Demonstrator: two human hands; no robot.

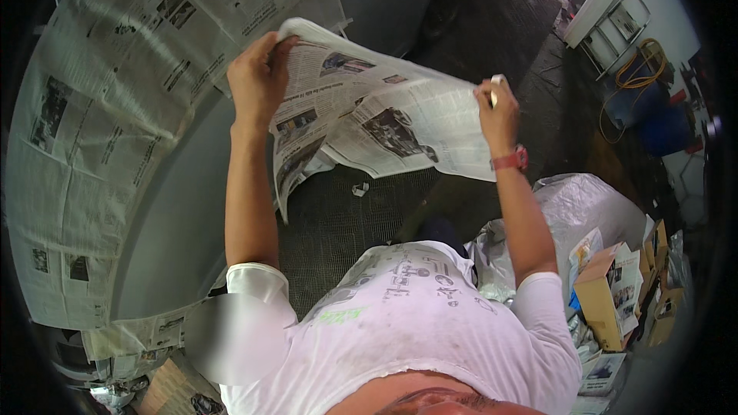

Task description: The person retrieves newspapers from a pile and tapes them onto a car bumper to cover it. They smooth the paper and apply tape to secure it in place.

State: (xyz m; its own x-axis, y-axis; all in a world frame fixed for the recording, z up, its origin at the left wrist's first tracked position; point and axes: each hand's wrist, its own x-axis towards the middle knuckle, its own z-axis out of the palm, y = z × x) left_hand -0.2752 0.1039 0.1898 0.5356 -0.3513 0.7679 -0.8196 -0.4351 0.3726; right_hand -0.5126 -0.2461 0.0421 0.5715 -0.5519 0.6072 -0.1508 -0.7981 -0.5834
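Newspaper sheet (384,119): upper centre of frame, stretched between the two hands; left edge droops. Left hand (260,77): fingers pinched closed on the sheet's upper-left corner. Right hand (501,114): fingers curled shut at its upper-right edge, gripping it; pale object (497,86) also there, kind unclear

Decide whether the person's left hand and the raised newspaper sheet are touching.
Touching. The head view shows the left hand gripping the newspaper sheet at its upper-left corner.
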